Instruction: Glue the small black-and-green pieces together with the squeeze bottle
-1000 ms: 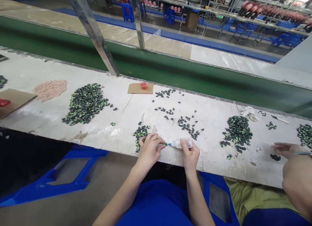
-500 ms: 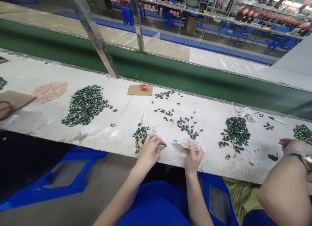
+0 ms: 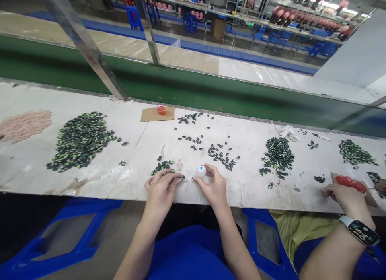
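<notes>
Close to the table's front edge, my left hand (image 3: 162, 186) is closed, pinching a small black-and-green piece (image 3: 182, 178) between thumb and fingertips. Partly hidden behind that hand lies a small pile of black-and-green pieces (image 3: 161, 166). My right hand (image 3: 214, 186) grips a white squeeze bottle (image 3: 201, 172) with a blue tip, seen nearly end-on with the tip toward me. Bottle and pinched piece are a short way apart. Beyond my hands, loose small dark pieces (image 3: 221, 155) are scattered over the white table (image 3: 247, 127).
Larger piles of black-and-green pieces stand left (image 3: 83, 141) and right (image 3: 279, 153). Pink pieces (image 3: 27, 125) lie far left. A red cup (image 3: 161, 110) sits on cardboard (image 3: 147, 115). A co-worker's hand (image 3: 343, 197) works at right, near red containers (image 3: 351, 183). Green belt (image 3: 211, 91) behind.
The bottle has turned from lying sideways, tip to the left, to pointing its tip toward me. My view has swung right. The co-worker's hand now shows beside red containers.
</notes>
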A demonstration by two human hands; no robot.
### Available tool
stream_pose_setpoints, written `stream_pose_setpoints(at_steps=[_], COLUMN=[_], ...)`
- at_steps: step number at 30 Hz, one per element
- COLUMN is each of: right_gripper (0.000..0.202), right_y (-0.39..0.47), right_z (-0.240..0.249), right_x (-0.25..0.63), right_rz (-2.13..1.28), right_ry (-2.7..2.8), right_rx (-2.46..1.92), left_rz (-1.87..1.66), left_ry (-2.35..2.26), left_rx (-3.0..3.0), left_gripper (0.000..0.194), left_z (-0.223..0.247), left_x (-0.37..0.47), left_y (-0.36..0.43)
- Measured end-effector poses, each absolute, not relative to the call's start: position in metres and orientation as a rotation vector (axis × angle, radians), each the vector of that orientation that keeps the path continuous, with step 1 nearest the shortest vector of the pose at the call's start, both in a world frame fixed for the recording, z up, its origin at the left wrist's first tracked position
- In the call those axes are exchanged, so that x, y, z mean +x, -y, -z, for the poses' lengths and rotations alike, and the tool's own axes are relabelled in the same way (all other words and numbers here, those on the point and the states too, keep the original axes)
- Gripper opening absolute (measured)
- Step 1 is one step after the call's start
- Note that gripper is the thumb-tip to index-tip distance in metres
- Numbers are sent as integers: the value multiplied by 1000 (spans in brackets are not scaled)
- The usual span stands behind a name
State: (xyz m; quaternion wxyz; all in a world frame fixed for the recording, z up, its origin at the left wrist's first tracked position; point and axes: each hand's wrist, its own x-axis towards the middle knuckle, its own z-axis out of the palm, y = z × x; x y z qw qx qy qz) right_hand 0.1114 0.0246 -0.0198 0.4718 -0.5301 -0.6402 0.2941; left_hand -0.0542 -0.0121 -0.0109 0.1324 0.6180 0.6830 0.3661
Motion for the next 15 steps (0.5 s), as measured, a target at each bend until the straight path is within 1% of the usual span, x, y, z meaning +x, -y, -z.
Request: stream_pose_setpoints(at_steps=[2,3,5,7,11,15], right_gripper=[53,54,44,34,35,30], right_y=[-20,-17,-12,-12,-22,-31], right_z=[15,12,7,4,9,15], right_x=[121,128,145,161,178,177], right_rz=[-576,-481,-287,-161,-157,-218], right_ry=[1615,1612,1546,1458,1433,1445], right_rx=[-1333,-1370,-1502,-1671,-1909,-1934], left_rz=[-1133,-1174,-1249,-1311,-1459,-1521], left_ry=[-1973,-1953,-1895,-1837,-1710,-1622], left_rx=[1753,1730,1668,1578,1476,1518], left_gripper=[16,17,18,17,12,8], left_z=[8,6,2,-4,-17,-23], left_x=[-58,-59,-56,-50,-37,-32], left_y=[12,12,13,16,25,30])
